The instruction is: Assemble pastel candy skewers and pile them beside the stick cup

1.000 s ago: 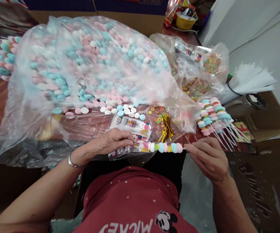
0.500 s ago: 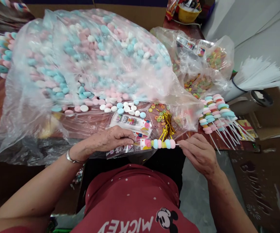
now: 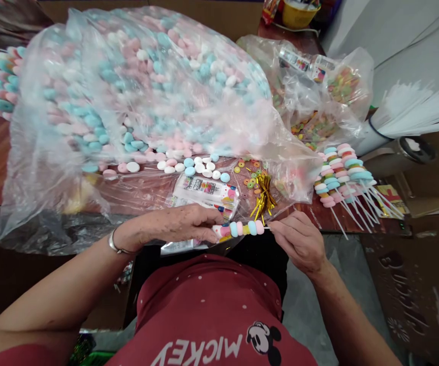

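Note:
My right hand pinches the white stick of a candy skewer strung with pink, blue, white and yellow rounds. The skewer's far end sits inside a small printed clear wrapper that my left hand pinches at the table's near edge. More printed wrappers lie just beyond, beside a bunch of gold twist ties.
A big clear bag of pastel candies fills the table's middle. Loose candy rings lie by its mouth. Finished skewers are piled at right, near a bundle of white sticks and a smaller bag of coloured rings.
The skewer has slid leftward deeper into the wrapper, and my right hand followed it toward my left hand.

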Motion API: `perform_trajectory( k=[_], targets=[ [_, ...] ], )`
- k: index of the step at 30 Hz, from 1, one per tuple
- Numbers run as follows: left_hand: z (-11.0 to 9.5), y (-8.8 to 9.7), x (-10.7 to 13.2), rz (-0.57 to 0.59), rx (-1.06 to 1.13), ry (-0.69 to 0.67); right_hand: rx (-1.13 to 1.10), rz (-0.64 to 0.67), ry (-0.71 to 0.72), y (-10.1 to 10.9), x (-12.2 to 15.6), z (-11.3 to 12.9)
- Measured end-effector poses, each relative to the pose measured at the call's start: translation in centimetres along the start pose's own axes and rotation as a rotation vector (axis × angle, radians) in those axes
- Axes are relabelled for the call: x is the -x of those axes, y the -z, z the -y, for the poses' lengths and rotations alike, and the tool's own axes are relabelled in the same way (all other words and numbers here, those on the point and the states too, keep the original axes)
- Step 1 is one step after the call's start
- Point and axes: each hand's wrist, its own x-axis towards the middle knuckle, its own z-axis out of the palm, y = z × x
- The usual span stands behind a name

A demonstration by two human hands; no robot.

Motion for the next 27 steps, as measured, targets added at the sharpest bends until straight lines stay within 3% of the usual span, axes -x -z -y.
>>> perform_trajectory(
  k=[5,9,14,17,19,21,24,27],
  targets=[
    [-0.3,-0.7,-0.4,-0.140,-0.150,-0.074,-0.012,0.112,-0.037,-0.3,-0.2,0.5],
    [0.2,-0.4,-0.3,-0.172,-0.242,-0.127,-0.159,0.229,-0.138,-1.3,0.3,1.7],
    [-0.1,0.9,-0.2,-0.228,-0.458,-0.141,-0.533,0.183,-0.569,-3.2,1.1,4.3],
    [-1.2,1.6,-1.0,-0.304,-0.651,-0.167,-0.725,0.072,-0.835,-4.6,1.6,5.8],
    [-2.3,1.6,-1.5,-0.373,-0.751,-0.224,-0.808,-0.017,-0.934,-5.7,1.8,6.5],
    [-3.6,1.0,-1.6,-0.519,-0.792,-0.333,-0.864,-0.089,-0.984,-6.6,2.0,6.9],
    [-4.7,-1.3,-0.7,-0.840,-0.722,-0.454,-0.915,-0.162,-1.024,-7.4,2.1,7.0],
    [-3.5,-3.9,0.2,-1.268,-0.400,-0.344,-0.907,-0.209,-1.024,-7.8,1.8,6.8]
  ],
)
